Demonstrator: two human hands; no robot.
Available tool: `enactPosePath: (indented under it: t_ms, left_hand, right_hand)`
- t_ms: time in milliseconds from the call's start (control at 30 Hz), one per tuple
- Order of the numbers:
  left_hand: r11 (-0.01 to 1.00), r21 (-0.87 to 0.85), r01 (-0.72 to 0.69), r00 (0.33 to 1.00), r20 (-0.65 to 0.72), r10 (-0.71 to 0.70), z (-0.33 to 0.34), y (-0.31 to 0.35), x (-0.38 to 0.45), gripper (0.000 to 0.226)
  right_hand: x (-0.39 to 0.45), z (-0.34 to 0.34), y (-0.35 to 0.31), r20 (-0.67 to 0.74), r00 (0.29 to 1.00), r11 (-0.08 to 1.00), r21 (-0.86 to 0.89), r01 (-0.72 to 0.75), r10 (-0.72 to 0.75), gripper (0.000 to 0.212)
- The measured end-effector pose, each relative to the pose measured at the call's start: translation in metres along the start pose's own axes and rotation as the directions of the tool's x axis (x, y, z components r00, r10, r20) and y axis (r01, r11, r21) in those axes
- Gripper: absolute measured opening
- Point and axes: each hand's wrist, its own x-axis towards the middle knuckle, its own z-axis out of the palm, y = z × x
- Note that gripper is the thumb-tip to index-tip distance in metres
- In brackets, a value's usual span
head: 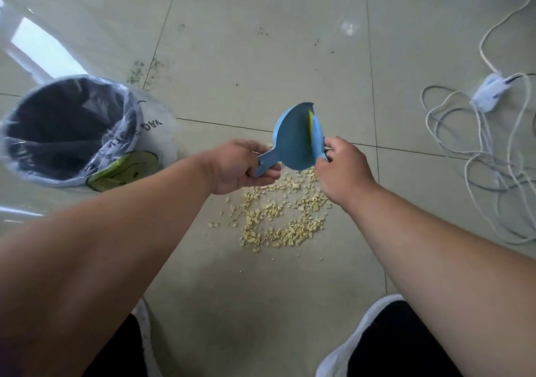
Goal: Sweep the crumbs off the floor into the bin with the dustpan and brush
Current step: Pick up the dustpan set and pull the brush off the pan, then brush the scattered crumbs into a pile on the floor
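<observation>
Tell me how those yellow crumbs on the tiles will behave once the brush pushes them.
The crumbs are many small, loose, angular bits, so they will likely scatter rather than move as one clump. The floor is glossy tile, so they should slide easily and some may skip past the dustpan. They look light; a quick stroke may flick them away.

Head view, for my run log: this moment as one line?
left hand: holds dustpan | right hand: holds brush | crumbs: on floor | bin: left

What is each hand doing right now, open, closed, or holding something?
Left hand: closed on the handle of the blue dustpan.
Right hand: closed on the brush, which sits nested in the dustpan.
</observation>
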Motion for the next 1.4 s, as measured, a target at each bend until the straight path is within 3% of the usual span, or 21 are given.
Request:
enactPosePath:
  t_ms: [200,333,433,533,733,900,1067,1200,1400]
  left_hand:
    - [0.98,0.195,0.035,0.981,-0.193,0.004,-0.038,-0.008,-0.011,0.052]
    - [0.971,0.19,0.143,0.959,-0.269,-0.089,-0.083,-0.032,-0.017,0.04]
    - [0.95,0.177,0.259,0.912,-0.37,-0.179,-0.114,-0.054,-0.018,0.013]
    - [0.94,0.138,0.311,0.889,-0.393,-0.236,-0.143,-0.077,-0.019,0.025]
    - [0.907,0.193,0.373,0.881,-0.381,-0.282,-0.181,-0.112,-0.026,0.042]
    - [0.846,0.269,0.46,0.816,-0.503,-0.284,-0.214,-0.124,-0.044,0.022]
    - [0.799,0.252,0.546,0.754,-0.564,-0.338,-0.252,-0.128,-0.064,0.018]
    - [0.744,0.311,0.591,0.733,-0.592,-0.335,-0.273,-0.123,-0.075,0.017]
    - [0.712,0.336,0.617,0.728,-0.586,-0.355,-0.271,-0.129,-0.071,0.019]
  right_hand:
    - [0.032,0.013,-0.002,-0.057,0.989,0.979,0.16,-0.126,0.137,0.019]
    - [0.041,0.053,0.005,0.06,0.977,0.947,0.242,-0.213,0.205,0.025]
    - [0.046,0.087,0.017,0.159,0.949,0.906,0.29,-0.308,0.272,0.032]
    - [0.045,0.114,0.029,0.235,0.919,0.873,0.306,-0.38,0.318,0.033]
    - [0.038,0.152,0.045,0.303,0.905,0.905,0.213,-0.37,0.298,0.033]
    - [0.026,0.176,0.037,0.383,0.877,0.908,0.181,-0.379,0.29,0.024]
    - [0.006,0.21,0.028,0.434,0.857,0.916,0.148,-0.373,0.279,0.023]
    - [-0.005,0.232,0.021,0.497,0.835,0.934,0.12,-0.335,0.236,0.018]
    - [-0.007,0.249,0.025,0.503,0.83,0.945,0.074,-0.318,0.24,0.029]
